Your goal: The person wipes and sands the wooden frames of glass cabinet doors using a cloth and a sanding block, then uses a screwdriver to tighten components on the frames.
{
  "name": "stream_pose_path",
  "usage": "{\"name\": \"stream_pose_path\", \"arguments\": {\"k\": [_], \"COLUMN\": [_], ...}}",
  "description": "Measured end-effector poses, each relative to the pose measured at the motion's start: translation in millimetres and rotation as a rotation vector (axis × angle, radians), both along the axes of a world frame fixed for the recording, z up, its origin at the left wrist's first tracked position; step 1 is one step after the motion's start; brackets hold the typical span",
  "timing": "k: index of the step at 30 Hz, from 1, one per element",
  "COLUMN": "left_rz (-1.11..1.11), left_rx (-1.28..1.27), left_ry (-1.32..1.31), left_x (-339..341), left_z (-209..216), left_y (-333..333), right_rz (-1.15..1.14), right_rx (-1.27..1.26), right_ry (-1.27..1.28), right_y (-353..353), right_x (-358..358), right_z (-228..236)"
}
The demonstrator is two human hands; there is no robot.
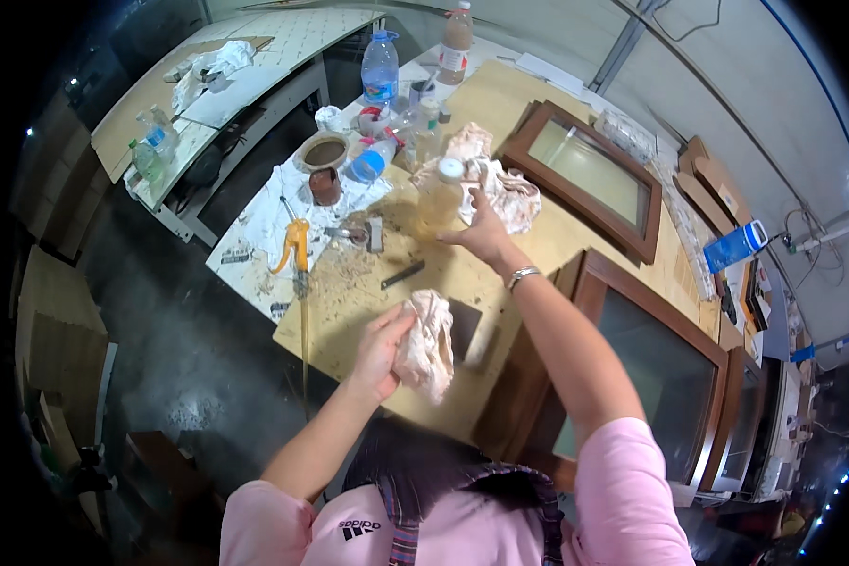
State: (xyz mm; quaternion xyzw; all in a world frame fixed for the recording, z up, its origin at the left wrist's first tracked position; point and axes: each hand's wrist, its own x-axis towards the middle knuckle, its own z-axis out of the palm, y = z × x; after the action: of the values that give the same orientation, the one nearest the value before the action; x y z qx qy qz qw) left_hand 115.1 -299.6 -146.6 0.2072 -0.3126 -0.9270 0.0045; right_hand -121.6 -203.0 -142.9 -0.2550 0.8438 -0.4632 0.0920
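Note:
A crumpled whitish-pink rag [427, 347] is gripped in my left hand [383, 354], above the near edge of the plywood-topped table [340, 325]. Further forward, a clear bottle with a white cap and yellowish liquid [439, 203] stands upright. My right hand [486, 234] is at its right side, thumb and forefinger spread apart. The thumb tip lies at the bottle's lower part; I cannot tell whether it touches. Behind that hand are more stained rags [511, 196]. A dark flat block [464, 325] lies beside the held rag.
An orange-handled glue gun-like tool [294, 247], a brown cup [324, 187], a round bowl [324, 151] and a tipped blue-labelled bottle [372, 162] stand at left. Brown framed glass panels [585, 179] lie at right; a larger framed door [646, 358] stands near my right arm.

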Motion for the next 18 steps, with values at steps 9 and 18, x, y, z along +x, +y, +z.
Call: {"name": "stream_pose_path", "arguments": {"k": [9, 18], "left_rz": [0.054, 0.090], "left_rx": [-0.064, -0.176], "left_ry": [-0.021, -0.009], "left_x": [-53.3, -92.7], "left_z": [-24.1, -45.9], "left_y": [-60.6, -84.2], "right_rz": [-0.048, 0.265], "right_rx": [-0.068, 0.676], "right_ry": [0.236, 0.690], "right_y": [-49.9, -19.7], "right_x": [-34.9, 13.8], "right_z": [-27.0, 52.8]}}
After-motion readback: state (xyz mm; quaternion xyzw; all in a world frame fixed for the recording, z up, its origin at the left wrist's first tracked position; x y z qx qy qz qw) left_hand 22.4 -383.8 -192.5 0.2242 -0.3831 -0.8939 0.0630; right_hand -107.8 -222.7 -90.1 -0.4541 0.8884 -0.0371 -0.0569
